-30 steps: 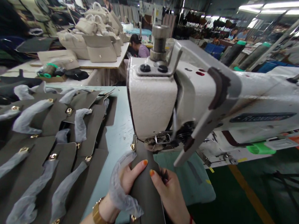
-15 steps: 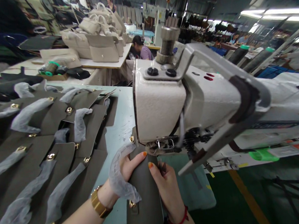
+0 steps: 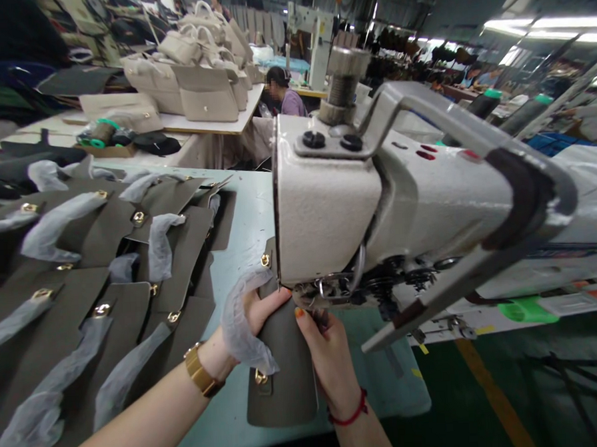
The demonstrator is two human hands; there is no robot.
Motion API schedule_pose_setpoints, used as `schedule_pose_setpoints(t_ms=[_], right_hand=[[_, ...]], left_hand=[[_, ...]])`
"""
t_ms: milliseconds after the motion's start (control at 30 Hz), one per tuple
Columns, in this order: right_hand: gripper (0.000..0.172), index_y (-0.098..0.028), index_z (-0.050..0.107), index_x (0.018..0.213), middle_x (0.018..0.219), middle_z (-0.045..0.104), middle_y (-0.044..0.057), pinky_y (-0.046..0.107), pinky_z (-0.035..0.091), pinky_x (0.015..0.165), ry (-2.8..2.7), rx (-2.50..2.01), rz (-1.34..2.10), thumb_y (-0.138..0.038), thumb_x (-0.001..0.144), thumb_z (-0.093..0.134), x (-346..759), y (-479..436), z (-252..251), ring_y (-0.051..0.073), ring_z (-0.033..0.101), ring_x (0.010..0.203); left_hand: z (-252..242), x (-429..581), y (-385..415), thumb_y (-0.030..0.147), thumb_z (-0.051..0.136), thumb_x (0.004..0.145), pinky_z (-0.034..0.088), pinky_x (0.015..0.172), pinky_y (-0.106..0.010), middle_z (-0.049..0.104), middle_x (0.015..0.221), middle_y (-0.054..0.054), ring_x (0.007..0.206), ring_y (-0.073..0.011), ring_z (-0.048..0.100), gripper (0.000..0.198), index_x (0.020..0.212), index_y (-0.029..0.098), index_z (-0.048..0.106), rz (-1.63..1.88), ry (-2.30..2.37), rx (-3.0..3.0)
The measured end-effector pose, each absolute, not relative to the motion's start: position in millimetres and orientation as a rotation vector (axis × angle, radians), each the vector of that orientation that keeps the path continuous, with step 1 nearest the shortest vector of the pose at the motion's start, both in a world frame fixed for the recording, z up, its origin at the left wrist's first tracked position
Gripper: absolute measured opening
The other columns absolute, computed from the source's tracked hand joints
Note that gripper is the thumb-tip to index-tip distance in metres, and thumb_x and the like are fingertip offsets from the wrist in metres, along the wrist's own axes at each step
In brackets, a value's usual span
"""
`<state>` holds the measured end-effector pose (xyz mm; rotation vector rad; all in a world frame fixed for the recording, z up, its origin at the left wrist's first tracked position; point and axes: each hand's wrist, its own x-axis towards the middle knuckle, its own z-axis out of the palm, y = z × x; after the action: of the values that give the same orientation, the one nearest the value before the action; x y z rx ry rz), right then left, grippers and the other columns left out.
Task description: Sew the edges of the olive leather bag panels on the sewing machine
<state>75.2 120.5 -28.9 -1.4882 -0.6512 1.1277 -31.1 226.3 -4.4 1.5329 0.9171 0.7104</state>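
A grey-brown bag panel (image 3: 287, 391) lies under the head of a sewing machine (image 3: 327, 202), its top end beside the needle area. A carrying handle wrapped in translucent plastic (image 3: 233, 320) arches over it, fixed by gold fittings (image 3: 261, 377). My left hand (image 3: 258, 311) reaches through this handle and grips the panel, thumb stretched over the top close to the needle; its other fingers are hidden. On the right edge, my right hand (image 3: 329, 355) pinches the panel between thumb and bent fingers, just below the machine head.
Several similar panels with wrapped handles (image 3: 130, 366) overlap on the light-blue table (image 3: 250, 199) to the left. Beige bags (image 3: 206, 98) are piled on a table behind. A metal guard bar (image 3: 452, 282) slants across the machine's front. A person (image 3: 288, 97) sits beyond it.
The panel has moved up and away from me, so its near rounded end now shows. Both hands have shifted slightly upward with it. The machine appears slightly farther right.
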Motion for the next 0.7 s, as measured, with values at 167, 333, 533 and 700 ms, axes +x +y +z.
schedule_pose_setpoints(t_ms=[167, 333, 533, 700], right_hand=[[0.036, -0.013, 0.062, 0.08, 0.076, 0.06, 0.003, 0.023, 0.043, 0.069, -0.717, -1.53, 1.096, -0.048, 0.083, 0.056, 75.6, 120.9, -30.5, 0.015, 0.055, 0.078], [0.042, -0.012, 0.057, 0.07, 0.063, 0.048, -0.001, 0.021, 0.033, 0.058, -0.825, -1.617, 1.058, -0.051, 0.085, 0.052, 84.6, 116.1, -28.6, 0.009, 0.042, 0.063], [0.039, -0.012, 0.056, 0.066, 0.059, 0.048, -0.001, 0.021, 0.031, 0.055, -0.788, -1.721, 0.931, -0.046, 0.084, 0.054, 85.3, 115.6, -17.7, 0.009, 0.042, 0.059], [0.037, -0.013, 0.053, 0.066, 0.058, 0.045, -0.003, 0.02, 0.029, 0.054, -0.756, -1.736, 0.943, -0.045, 0.085, 0.053, 82.9, 116.8, -19.9, 0.008, 0.04, 0.057]], left_hand=[[-6.4, -31.2, 231.9, 0.055, 0.059, 0.073, 0.037, 0.111, -0.04, 0.068, 0.109, -0.005, 0.117, -0.0292, 0.055, 0.047, 0.106, 0.023, 0.067, 0.78, 0.774, 1.556], [-17.0, -43.6, 227.4, 0.048, 0.063, 0.076, 0.043, 0.106, -0.042, 0.068, 0.113, -0.006, 0.122, -0.0295, 0.052, 0.042, 0.109, 0.023, 0.066, 0.665, 0.749, 1.411], [-28.8, -55.1, 221.3, 0.041, 0.061, 0.081, 0.052, 0.093, -0.044, 0.073, 0.106, -0.007, 0.101, -0.0271, 0.067, 0.036, 0.112, 0.022, 0.064, 0.223, 0.722, 0.823], [-23.4, -43.4, 225.4, 0.037, 0.068, 0.076, 0.055, 0.087, -0.043, 0.074, 0.102, -0.006, 0.093, -0.0262, 0.069, 0.04, 0.113, 0.024, 0.062, 0.297, 0.75, 0.823]])
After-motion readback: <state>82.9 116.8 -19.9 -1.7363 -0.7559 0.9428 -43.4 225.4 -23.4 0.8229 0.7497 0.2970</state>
